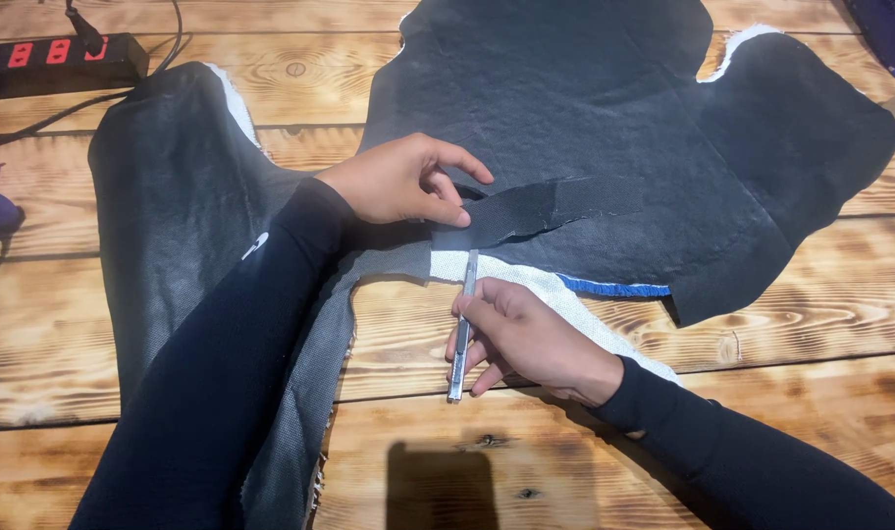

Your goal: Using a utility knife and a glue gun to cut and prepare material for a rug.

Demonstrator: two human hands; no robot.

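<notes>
Right now the left hand [403, 182] is curled over the black sheet [605, 128], thumb and fingers pinching the near end of a dark strip [536, 209] that lies across the sheet and runs off toward three o'clock. Just below it, at six o'clock from that pinch, the right hand [526, 339] is closed around a slim metal knife [462, 329], fingers wrapped on the handle, tip pointing up to twelve o'clock and meeting the white backing [526, 280] where the sheet's edge folds over. A sliver of blue edging [609, 288] shows at four o'clock from the strip. The sheet sprawls wide over the wooden table [811, 324], one lobe draping down at eight o'clock beneath the left sleeve [222, 383], which covers much of that flap. The right sleeve [762, 461] crosses the table toward five o'clock. Up at ten o'clock sits a black power strip [55, 61] with red switches, its cable [35, 123] trailing along the table edge, well apart from both hands. A dark rectangular shadow [440, 488] falls on the boards at six o'clock.
</notes>
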